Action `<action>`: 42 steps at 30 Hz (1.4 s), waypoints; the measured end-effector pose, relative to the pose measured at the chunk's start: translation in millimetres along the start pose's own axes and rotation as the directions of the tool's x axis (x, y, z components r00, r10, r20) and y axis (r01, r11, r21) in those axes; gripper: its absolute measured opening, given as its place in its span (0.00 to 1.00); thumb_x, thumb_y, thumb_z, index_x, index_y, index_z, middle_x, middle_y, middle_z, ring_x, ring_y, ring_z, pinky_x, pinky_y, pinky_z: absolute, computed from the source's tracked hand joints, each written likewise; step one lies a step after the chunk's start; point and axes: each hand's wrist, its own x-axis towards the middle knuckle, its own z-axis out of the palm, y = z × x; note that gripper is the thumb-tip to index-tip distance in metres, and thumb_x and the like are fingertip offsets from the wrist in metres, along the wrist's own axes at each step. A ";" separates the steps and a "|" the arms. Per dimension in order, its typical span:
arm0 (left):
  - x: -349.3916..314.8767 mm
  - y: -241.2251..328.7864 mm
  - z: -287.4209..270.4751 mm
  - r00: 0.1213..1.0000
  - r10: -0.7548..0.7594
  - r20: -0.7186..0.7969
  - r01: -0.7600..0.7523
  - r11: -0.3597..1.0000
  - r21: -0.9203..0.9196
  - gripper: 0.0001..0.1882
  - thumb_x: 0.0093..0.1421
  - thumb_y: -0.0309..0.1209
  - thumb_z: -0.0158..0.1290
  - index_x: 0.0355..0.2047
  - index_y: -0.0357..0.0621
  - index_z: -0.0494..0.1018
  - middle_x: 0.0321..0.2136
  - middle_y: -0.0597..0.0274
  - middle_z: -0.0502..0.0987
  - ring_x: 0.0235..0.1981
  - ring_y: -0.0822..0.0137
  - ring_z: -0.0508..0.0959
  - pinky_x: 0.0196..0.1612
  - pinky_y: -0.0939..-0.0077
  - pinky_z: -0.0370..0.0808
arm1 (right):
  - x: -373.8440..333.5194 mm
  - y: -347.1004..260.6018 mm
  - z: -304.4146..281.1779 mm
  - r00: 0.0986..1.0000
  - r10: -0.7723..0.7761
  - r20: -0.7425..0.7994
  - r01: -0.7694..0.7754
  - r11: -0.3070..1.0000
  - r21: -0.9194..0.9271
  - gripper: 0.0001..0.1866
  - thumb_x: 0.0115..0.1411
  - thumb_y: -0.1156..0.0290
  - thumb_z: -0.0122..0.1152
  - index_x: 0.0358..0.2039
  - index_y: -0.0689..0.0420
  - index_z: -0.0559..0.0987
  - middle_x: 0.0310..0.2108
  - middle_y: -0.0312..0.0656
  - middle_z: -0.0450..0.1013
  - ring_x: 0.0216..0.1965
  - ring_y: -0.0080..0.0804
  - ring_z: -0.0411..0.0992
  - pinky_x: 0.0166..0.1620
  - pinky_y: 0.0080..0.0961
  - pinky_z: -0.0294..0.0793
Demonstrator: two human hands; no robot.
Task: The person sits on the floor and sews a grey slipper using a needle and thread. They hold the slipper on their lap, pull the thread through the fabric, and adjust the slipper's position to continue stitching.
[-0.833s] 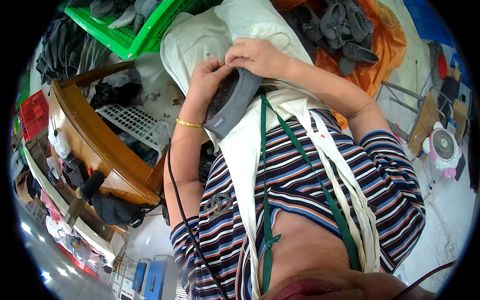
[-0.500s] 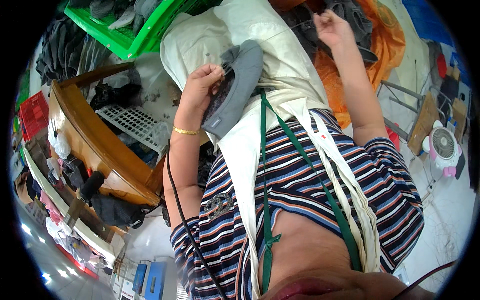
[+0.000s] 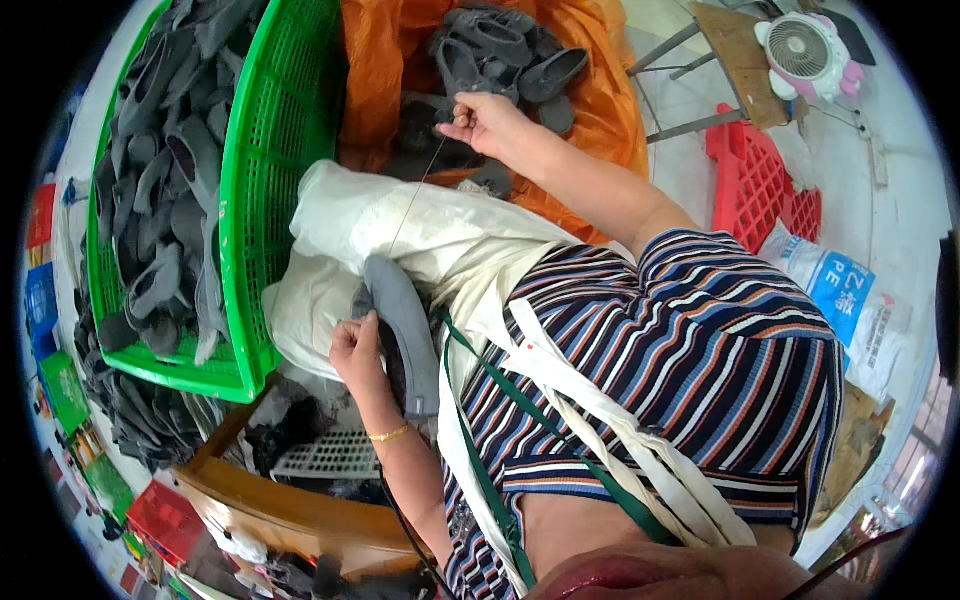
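In the head camera's view, a worker in a striped shirt and white apron (image 3: pixel 460 215) sews by hand, a gray shoe (image 3: pixel 408 335) lying at the lap against the cloth. The left hand (image 3: pixel 357 350) has its fingers closed on the shoe's edge. Beyond the lap, the right hand (image 3: pixel 485 122) is raised well apart from it, fingertips pinched together on a thin thread (image 3: pixel 415 197) that runs straight back toward the shoe; whether a needle is among them is too small to tell. The step in hand appears to be drawing a stitch through. The next move would call for a steady left grip and even tension, with the thread clear of the green crate (image 3: pixel 250 200) of shoes alongside and the orange sheet (image 3: pixel 612 120) beyond.
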 end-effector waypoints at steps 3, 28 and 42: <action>1.1 2.7 -5.7 0.998 -0.010 -0.062 0.014 0.997 0.072 0.22 0.53 0.25 0.66 0.14 0.42 0.62 0.24 0.66 0.71 0.26 0.76 0.66 0.31 0.80 0.65 | 9.5 10.0 -15.9 1.000 -0.004 0.016 0.003 0.999 0.050 0.09 0.59 0.80 0.55 0.23 0.58 0.69 0.18 0.38 0.64 0.18 0.29 0.65 0.49 0.54 0.80; 3.9 -11.7 -25.7 0.999 -0.019 -0.051 0.019 1.000 -0.016 0.13 0.59 0.27 0.61 0.43 0.36 0.74 0.31 0.64 0.79 0.32 0.78 0.75 0.36 0.84 0.72 | -56.1 30.5 34.2 0.738 -0.144 0.659 0.604 0.577 -0.551 0.04 0.60 0.75 0.57 0.36 0.56 0.75 0.24 0.36 0.70 0.24 0.30 0.71 0.36 0.32 0.76; -15.2 45.6 -1.4 0.963 -0.253 0.092 0.254 0.967 0.007 0.14 0.61 0.36 0.60 0.32 0.33 0.80 0.24 0.61 0.80 0.19 0.77 0.74 0.22 0.84 0.69 | -161.9 115.6 58.0 -0.011 0.275 0.961 0.999 0.054 -0.004 0.06 0.60 0.69 0.61 0.35 0.57 0.78 0.27 0.44 0.70 0.30 0.39 0.72 0.32 0.30 0.73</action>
